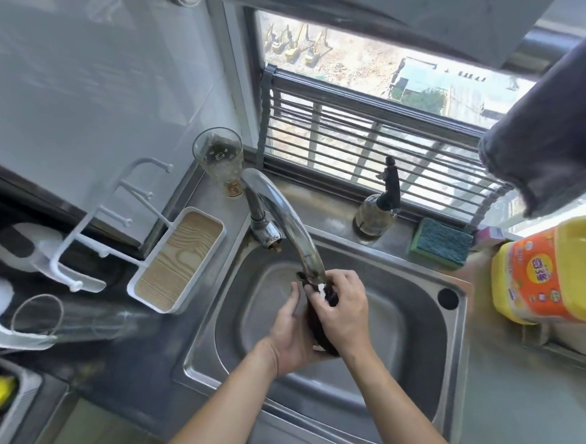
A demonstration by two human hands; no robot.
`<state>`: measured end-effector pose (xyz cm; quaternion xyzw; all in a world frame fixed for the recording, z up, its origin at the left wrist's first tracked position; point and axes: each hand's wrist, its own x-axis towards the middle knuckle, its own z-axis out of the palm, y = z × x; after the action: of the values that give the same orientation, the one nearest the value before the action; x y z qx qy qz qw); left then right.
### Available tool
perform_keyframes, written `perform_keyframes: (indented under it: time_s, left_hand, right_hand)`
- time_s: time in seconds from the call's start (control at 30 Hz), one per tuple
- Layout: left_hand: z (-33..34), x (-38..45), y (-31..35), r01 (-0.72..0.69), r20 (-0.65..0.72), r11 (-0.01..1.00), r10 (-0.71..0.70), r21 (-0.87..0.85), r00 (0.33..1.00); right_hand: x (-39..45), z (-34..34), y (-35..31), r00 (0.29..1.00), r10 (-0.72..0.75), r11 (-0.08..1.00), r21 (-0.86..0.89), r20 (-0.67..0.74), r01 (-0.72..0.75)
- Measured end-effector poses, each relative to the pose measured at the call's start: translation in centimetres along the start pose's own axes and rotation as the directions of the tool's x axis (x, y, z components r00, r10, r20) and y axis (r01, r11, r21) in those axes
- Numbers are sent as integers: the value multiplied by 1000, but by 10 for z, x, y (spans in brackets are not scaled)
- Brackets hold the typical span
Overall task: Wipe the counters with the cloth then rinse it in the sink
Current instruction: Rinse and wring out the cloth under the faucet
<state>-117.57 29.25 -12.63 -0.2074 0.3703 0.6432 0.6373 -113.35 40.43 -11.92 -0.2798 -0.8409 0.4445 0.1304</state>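
Dark cloth (320, 326) bunched between left hand (293, 335) and right hand (343, 309), both clamped round it, directly under the faucet spout (290, 222) over the steel sink (439, 343). Water flow visible at the spout tip. Judged: wiping stage over, rinsing stage under way. Outstanding: finish rinsing, wring out. Sponge (440, 242) on rear ledge, untouched.

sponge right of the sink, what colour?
The sponge has a teal scouring top over a green base; head view.
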Motion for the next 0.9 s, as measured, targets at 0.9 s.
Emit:
perform_keyframes:
  time_s: [0.9]
  left_hand:
    - [-14,14,11,-102,-198,995,96,-21,976]
  right_hand:
    - [-4,-3,15,909,310,919,155,278,-361]
